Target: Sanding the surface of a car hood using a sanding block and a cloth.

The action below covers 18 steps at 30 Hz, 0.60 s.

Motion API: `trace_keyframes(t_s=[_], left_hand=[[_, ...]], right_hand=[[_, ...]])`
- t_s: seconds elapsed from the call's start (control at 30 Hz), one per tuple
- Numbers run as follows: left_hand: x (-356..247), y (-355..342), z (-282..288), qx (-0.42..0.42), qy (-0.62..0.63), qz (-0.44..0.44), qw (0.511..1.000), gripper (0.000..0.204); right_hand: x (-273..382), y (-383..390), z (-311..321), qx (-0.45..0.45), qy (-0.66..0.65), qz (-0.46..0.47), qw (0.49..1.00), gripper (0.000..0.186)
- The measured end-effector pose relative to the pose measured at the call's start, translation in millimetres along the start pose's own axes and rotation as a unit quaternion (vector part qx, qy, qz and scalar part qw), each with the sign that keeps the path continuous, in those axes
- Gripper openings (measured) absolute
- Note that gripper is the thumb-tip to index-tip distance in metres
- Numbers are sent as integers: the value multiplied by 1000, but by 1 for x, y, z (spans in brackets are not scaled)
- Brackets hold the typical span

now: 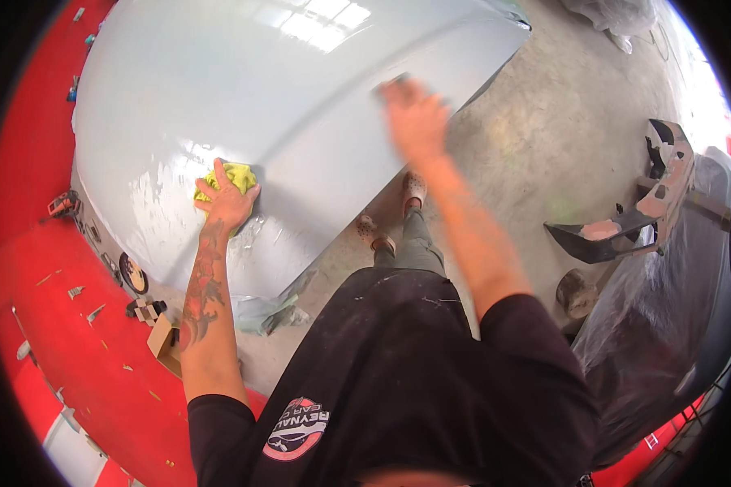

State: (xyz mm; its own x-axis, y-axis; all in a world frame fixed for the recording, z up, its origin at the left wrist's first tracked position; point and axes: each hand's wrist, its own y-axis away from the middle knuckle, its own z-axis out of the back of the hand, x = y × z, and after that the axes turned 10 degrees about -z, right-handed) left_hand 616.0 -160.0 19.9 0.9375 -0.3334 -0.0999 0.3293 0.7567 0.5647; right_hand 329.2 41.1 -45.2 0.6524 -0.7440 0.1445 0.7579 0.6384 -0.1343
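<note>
One broad, glossy pale panel [317,105] fills the upper middle of the view, with streaks of bright reflection on it and a wet-looking sheen near its left and lower edges. Bare concrete floor [536,122] spreads out to the right of the panel, and a red surface [114,381] lies along its left, dotted with small scraps. Well to the panel's right, clear plastic sheeting [654,312] drapes a dark, bulky form. Between that sheeting and the panel sits a black bumper [651,204] with pinkish-beige patches.

On the panel, toward its right edge, the right hand [418,122] is blurred, its fingers closed over a small dark piece. On the panel's lower left part, the left hand [229,203] lies with fingers spread wide; whether it also pinches anything, I cannot tell. Beneath that palm, touching the panel, is a bunched yellow-green cloth [242,174]. Just below the panel's lower left edge stands an open cardboard box [166,345]. Two speckled clogs [415,187] are beside the panel's lower right edge, and an orange-red power tool [61,204] lies off its left edge. Smallest is the dark piece [398,79] under the right fingertips, against the panel; blur hides its exact shape.
</note>
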Motion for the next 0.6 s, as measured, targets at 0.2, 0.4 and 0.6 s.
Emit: trace_keyframes(t_s=[0.2,0.4,0.6], left_hand=[[-1,-6,-4,3,0,9,1000,111],[2,-9,-8,-4,-20,4,1000,111],[1,-3,-3,-9,9,0,1000,111]], right_hand=[[0,-25,-11,-55,55,-120,990,40],[124,94,0,15,-143,163,976,45],[-13,-39,-7,-98,15,-12,995,40]])
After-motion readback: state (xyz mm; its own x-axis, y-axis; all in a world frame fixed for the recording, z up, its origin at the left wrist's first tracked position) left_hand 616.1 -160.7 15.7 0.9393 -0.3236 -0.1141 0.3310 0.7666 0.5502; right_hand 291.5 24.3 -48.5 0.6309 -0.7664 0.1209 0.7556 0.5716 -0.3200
